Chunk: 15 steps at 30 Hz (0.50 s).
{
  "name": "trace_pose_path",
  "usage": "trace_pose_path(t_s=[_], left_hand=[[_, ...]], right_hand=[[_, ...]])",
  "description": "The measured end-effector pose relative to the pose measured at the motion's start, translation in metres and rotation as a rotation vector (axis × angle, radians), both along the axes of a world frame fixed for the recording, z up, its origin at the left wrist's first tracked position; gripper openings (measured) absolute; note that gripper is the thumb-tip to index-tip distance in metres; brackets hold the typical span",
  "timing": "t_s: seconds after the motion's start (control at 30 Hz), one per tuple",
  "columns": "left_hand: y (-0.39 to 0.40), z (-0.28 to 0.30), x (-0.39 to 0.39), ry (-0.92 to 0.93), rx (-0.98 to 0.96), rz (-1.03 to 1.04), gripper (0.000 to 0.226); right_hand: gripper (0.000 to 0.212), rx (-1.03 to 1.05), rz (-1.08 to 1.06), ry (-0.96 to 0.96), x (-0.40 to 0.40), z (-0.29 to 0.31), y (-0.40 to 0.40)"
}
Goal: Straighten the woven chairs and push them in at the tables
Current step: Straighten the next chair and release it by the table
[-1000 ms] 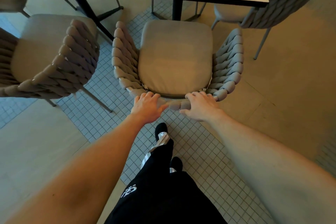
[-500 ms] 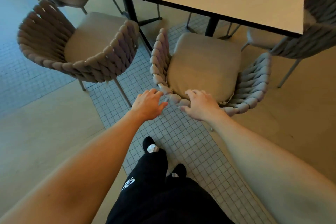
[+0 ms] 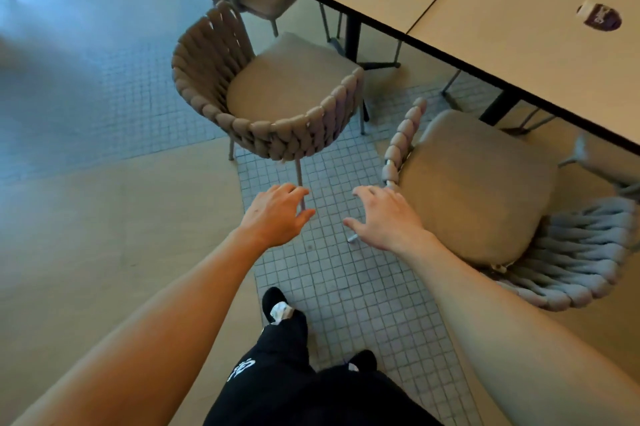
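Left chair (image 3: 277,96) out from desk (image 3: 485,10), turned askew, seat only just under the edge; right chair (image 3: 485,183) tucked closer beneath the desk. Left hand (image 3: 277,214) and right hand (image 3: 384,218) both spread, holding nothing, over tiled floor (image 3: 346,287) between the chairs. Best to take left chair's woven back at two points, square it to desk, then push straight, legs sliding evenly, clear of the neighbour.

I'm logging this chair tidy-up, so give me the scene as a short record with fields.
left hand: open, fingers spread, holding nothing
right hand: open, holding nothing
brown woven rope chair: ahead of the hands, turned at an angle to the table
grey woven rope chair: on the right, seat partly under the beige table
floor: small square tiles
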<state>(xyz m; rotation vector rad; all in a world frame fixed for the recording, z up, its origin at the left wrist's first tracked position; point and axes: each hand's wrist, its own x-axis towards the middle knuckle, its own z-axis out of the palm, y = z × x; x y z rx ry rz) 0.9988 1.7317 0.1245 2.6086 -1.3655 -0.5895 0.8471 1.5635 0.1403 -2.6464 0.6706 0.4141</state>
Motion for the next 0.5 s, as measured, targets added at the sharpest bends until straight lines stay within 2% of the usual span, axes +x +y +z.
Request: trace_pose_path(t_s=[0.5], left_hand=[[0.043, 0.009, 0.190, -0.025, -0.017, 0.053, 0.053]], right_hand=[[0.062, 0.003, 0.027, -0.010, 0.200, 0.005, 0.034]])
